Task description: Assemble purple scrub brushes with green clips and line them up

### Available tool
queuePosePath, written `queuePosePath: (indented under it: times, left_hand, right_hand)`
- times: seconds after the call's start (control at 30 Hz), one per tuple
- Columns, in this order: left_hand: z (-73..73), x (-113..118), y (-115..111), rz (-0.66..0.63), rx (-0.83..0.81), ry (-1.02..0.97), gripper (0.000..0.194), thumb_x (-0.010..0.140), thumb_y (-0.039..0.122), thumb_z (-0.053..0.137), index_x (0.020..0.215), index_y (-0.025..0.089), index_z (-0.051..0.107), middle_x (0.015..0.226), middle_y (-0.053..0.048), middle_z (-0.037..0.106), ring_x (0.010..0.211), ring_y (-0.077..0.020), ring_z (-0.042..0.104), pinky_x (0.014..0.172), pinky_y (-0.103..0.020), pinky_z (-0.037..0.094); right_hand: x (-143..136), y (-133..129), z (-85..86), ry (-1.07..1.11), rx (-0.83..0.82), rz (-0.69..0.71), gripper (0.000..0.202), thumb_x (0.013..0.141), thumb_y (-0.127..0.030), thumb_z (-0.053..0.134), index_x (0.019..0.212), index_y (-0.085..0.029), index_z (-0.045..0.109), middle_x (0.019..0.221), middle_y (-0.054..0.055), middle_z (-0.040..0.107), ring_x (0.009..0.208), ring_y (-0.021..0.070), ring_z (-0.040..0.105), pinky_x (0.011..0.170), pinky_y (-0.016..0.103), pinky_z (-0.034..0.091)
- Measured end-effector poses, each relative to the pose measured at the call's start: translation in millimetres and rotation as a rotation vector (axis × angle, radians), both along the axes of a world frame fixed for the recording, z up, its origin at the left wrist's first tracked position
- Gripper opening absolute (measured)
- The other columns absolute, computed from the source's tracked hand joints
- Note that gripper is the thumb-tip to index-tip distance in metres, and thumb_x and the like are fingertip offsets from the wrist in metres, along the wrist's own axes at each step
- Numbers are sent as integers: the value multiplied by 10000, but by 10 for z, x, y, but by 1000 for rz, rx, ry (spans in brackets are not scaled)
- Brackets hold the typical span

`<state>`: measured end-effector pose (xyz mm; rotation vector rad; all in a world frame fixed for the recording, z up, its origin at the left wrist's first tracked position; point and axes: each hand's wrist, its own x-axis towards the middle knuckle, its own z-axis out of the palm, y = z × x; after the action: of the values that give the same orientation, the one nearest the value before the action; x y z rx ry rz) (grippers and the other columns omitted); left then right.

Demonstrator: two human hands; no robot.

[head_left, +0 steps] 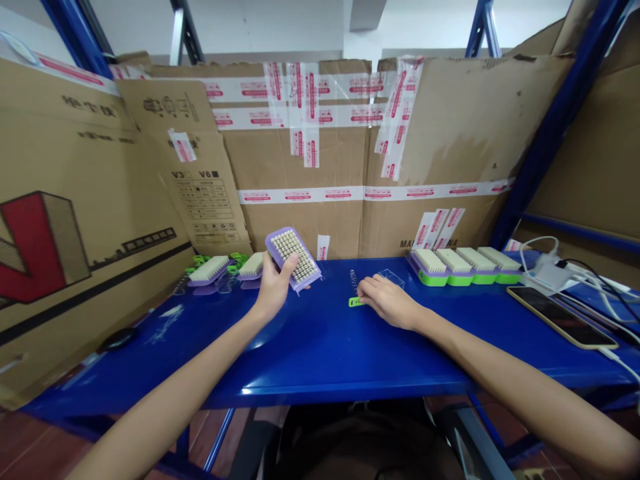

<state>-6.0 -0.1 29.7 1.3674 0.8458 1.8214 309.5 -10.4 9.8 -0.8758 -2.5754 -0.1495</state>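
Note:
My left hand (276, 283) grips a purple brush-like block (299, 259) with rows of pale bristles, tilted and raised above the blue table. My right hand (387, 301) rests low over the table with its fingers bent together; what they hold, if anything, is hidden. A flat green strip (355, 302) lies at its fingertips. Just behind the right hand are small dark pieces (353, 277) in a short row and a clear plastic piece (393, 277).
Blocks with green bases (433, 275) line the back right, beside a phone (560, 315) and a white power strip (546, 272) with cables. More pale-topped purple blocks (209, 269) and green parts (239, 261) sit at the back left. Cardboard walls (310, 227) enclose the blue table (320, 363).

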Motion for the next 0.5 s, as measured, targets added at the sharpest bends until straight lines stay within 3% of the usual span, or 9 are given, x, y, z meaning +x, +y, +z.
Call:
queuePosePath:
  times: [0.27,0.5]
  left_hand:
    - [-15,-10,12,55,-31,-1,750,853,668,928,1278,283,445,1221,-42,689,746,-185,797,599,-357,728]
    - [-13,-24,4,67,-58,9,905,907,609,909,1584,364,361,1344,-99,687,862,-234,813,629,-370,736]
  right_hand:
    - [-1,1,-23,-8,10,-4,117,1191,-245,546,1083,-237,590,1117,93,744,947,269,591,897,411,464]
    - [23,16,-42,-9,36,-13,77,1179,-232,564,1219,-229,630,1183,114,765,1029,295,650,955,445,513]
